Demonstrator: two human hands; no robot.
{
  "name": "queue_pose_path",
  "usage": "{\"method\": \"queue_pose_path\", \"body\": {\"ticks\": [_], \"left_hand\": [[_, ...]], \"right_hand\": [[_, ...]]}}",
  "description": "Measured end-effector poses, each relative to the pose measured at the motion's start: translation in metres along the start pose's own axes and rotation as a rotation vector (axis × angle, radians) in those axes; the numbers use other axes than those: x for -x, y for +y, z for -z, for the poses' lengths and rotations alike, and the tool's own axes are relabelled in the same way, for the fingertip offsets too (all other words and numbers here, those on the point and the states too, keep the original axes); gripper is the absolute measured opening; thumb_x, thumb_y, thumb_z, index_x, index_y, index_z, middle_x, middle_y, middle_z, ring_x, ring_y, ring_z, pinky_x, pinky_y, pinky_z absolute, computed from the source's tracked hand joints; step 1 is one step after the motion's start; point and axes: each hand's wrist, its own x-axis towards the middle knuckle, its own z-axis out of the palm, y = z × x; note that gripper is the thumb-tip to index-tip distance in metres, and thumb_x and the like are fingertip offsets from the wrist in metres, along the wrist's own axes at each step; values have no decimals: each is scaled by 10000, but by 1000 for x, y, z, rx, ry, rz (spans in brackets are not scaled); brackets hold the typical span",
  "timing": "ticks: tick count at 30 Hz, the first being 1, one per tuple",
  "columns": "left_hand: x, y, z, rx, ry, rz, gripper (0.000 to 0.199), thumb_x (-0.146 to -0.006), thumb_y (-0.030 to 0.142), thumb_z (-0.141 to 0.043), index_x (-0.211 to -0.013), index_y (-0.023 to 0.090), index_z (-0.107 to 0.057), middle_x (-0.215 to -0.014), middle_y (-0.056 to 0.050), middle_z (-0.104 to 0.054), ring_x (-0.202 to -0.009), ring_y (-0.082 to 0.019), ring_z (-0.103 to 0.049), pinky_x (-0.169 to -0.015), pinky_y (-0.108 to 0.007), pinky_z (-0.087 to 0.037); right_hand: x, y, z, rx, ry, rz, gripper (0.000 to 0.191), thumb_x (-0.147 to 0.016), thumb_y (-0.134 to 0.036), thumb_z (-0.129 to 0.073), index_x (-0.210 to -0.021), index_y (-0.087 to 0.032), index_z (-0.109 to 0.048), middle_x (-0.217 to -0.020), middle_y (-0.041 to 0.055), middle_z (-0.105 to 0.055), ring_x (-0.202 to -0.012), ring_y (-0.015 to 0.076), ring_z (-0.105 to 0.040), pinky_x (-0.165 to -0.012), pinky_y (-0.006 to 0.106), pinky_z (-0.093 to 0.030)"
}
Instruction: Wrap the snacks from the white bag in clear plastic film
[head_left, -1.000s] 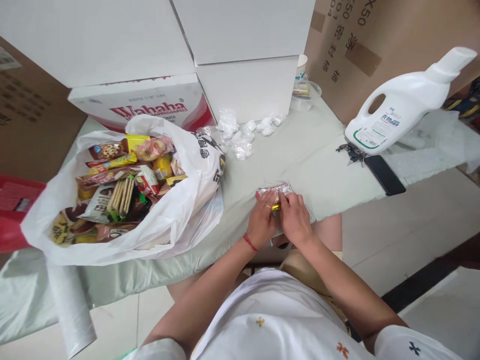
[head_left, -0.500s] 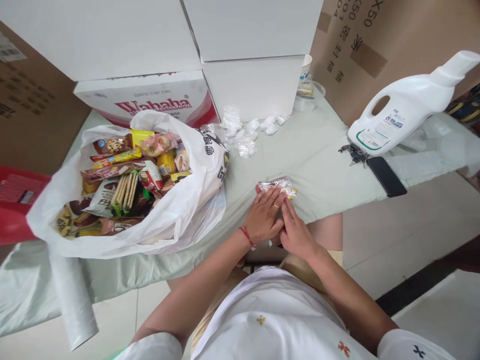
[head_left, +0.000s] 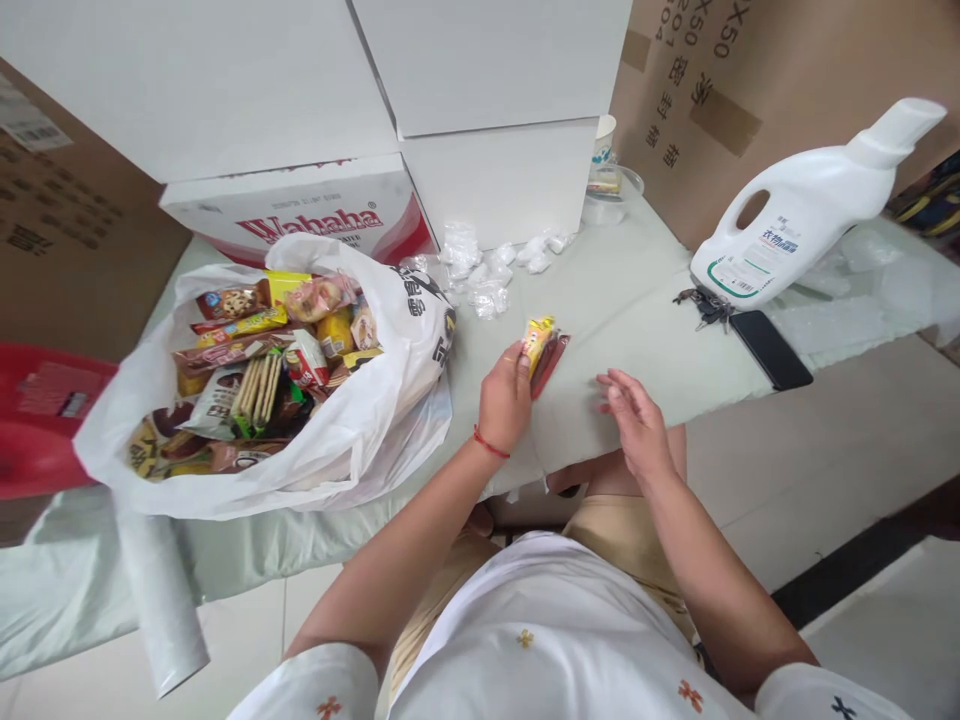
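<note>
My left hand (head_left: 508,400) is closed around a small bunch of wrapped snack bars (head_left: 546,352), one yellow and the others reddish brown, held tilted above the cloth. My right hand (head_left: 637,420) hovers to the right of them with its fingers apart and nothing in it. Left of my hands stands a white plastic bag (head_left: 397,400), its mouth wide, filled with packaged snacks (head_left: 255,385). Several small clear-wrapped bundles (head_left: 487,275) lie behind my left hand.
Boxes line the back, among them a Wahaha carton (head_left: 300,210). At the right are a white detergent bottle (head_left: 795,230), keys (head_left: 705,305) and a black phone (head_left: 771,350). A plastic roll (head_left: 161,600) hangs past the front edge of the green cloth (head_left: 240,545). A red container (head_left: 45,420) stands left.
Both hands were together, pressing on the snack bars on the cloth. Now the left hand has lifted the bars, and the right hand has moved away to the right.
</note>
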Motion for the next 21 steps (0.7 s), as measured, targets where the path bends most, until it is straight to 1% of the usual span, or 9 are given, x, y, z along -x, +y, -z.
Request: {"method": "queue_pose_path", "body": {"ticks": [2, 3, 6, 8, 10, 13, 16, 19, 21], "left_hand": [[7, 12, 2, 318, 31, 157, 413, -1054, 422, -394, -1254, 154, -637, -1162, -119, -732, -1053, -231, -686, -952, -365, -534], [12, 16, 1, 466, 16, 224, 409, -1035, 457, -436, -1223, 162, -648, -1109, -101, -740, -1005, -221, -690, -913, -350, -546], [24, 25, -1, 779, -23, 376, 409, -968, 544, -539, -1093, 182, -681, -1040, -72, -737, -984, -210, -680, -875, -326, -551], [28, 27, -2, 910, -11, 465, 430, -940, 601, -564, -1001, 191, -673, -1013, -64, -726, -974, -205, -677, -864, -323, -548], [28, 27, -2, 998, 10, 556, 416, -868, 596, -689, -962, 194, -643, -945, -34, -707, -883, -177, -676, -817, -303, -543], [27, 25, -4, 1095, 23, 658, 473, -720, 513, -872, -938, 179, -617, -821, 19, -666, -709, -115, -627, -718, -254, -519], [24, 24, -9, 1189, -44, 688, 498, -724, 563, -854, -920, 161, -635, -791, 11, -662, -686, -117, -617, -701, -259, -520], [26, 21, -4, 1068, -152, 635, 479, -825, 619, -741, -951, 162, -669, -901, -50, -707, -813, -173, -668, -763, -301, -542], [33, 16, 9, 821, -122, 510, 440, -900, 584, -668, -1073, 179, -679, -1120, -102, -714, -1018, -220, -675, -868, -339, -548]], "right_hand": [[-2, -3, -21, -94, -151, -30, 632, -914, -629, -602, -1407, -239, -549, -1427, 125, -623, -1239, 246, -624, -931, 379, -567], [-2, -4, -31, -126, -205, -44, 644, -909, -644, -601, -1412, -247, -539, -1422, 113, -629, -1246, 247, -625, -944, 378, -565], [2, -1, -52, -166, -214, -74, 568, -882, -611, -654, -1308, -241, -583, -1273, 72, -702, -1120, 228, -667, -894, 341, -573], [6, 6, -55, -135, -196, -86, 486, -870, -561, -689, -1216, -227, -614, -1132, 48, -727, -993, 206, -671, -838, 317, -567], [10, 12, -51, -71, -246, -99, 421, -879, -522, -691, -1170, -222, -636, -1021, 28, -723, -899, 189, -653, -809, 308, -554], [18, 13, -42, -37, -270, -121, 433, -874, -511, -707, -1201, -235, -638, -1044, 32, -725, -914, 195, -654, -842, 325, -552], [29, 6, -37, -115, -226, -198, 503, -819, -546, -761, -1218, -267, -630, -1167, 52, -720, -976, 223, -677, -826, 356, -584], [30, 0, -26, -119, -232, -288, 447, -779, -578, -785, -1060, -245, -688, -1001, 43, -739, -847, 222, -680, -725, 358, -595], [15, -4, -11, -69, -129, -299, 421, -761, -608, -780, -886, -215, -698, -820, 26, -716, -735, 202, -652, -639, 326, -564]]}}
